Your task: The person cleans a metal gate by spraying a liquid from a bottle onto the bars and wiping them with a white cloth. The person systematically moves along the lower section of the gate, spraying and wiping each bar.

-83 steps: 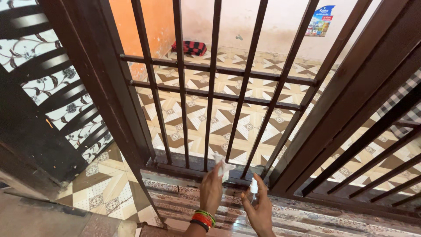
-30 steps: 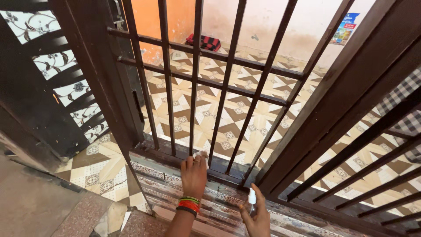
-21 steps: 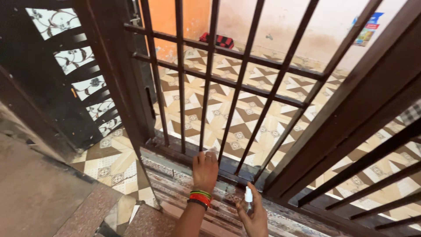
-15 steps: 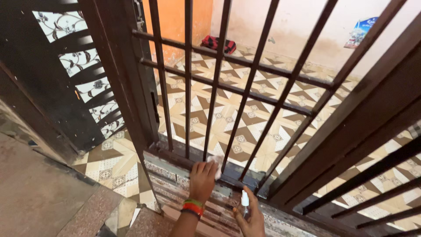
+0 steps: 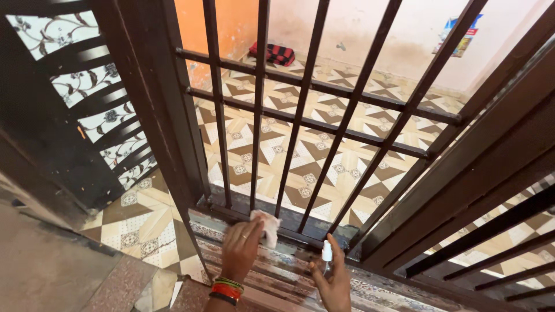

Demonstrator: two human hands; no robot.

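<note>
A dark brown metal gate [image 5: 300, 110] with upright bars stands in front of me. My left hand [image 5: 240, 248], with bangles at the wrist, presses a small white cloth [image 5: 265, 225] against the gate's bottom rail [image 5: 300, 234]. To its right, lower down, my right hand [image 5: 332, 283] holds a small spray bottle [image 5: 327, 254] with a white nozzle, upright, just in front of the rail.
A patterned tile floor [image 5: 324, 156] lies behind the gate. A red and black folded cloth [image 5: 272, 53] lies at the far wall. A dark grille panel [image 5: 75, 98] with floral backing stands at the left. A striped step [image 5: 277, 277] runs under my hands.
My left hand has slid the cloth along the bottom rail, first leftward, then back right. The right hand has kept the bottle close beside it. The view has shifted slightly.
</note>
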